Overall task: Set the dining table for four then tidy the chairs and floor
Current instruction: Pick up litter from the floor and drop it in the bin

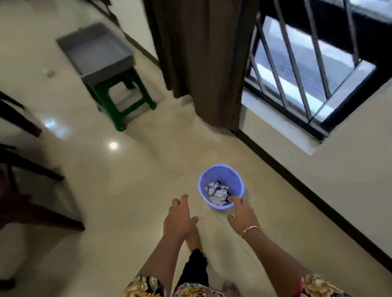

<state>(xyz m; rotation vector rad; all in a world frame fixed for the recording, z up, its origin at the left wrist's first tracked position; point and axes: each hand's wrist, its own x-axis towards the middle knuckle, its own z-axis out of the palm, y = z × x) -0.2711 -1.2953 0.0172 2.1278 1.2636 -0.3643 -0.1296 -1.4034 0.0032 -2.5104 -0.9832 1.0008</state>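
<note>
The work looks to be in its last stretch, the floor tidying. The person stands over a small blue bin [201,182] on the tiled floor [128,179], and crumpled waste [217,191] (paper or wrappers, it seems) already lies at its bottom. Both hands reach down toward it. The left hand [179,217] hangs just beside the bin with fingers spread and nothing in its grip. The right hand [241,210] is likewise open and empty, its fingertips over the bin's near rim; whether they touch it or hover above I cannot tell from this angle.

The dining counter is out of view, so how the four places stand cannot be judged. Of the chairs [22,180], only dark wooden legs show at the left edge, blurred, and their order is unclear. A small pale speck [48,73] on the floor far off may be a scrap left to collect.

The room has glossy cream tiles, a green stool [122,102] carrying a grey tray [99,51], a brown curtain [204,57] and a barred window [310,58] in the wall on the right.
</note>
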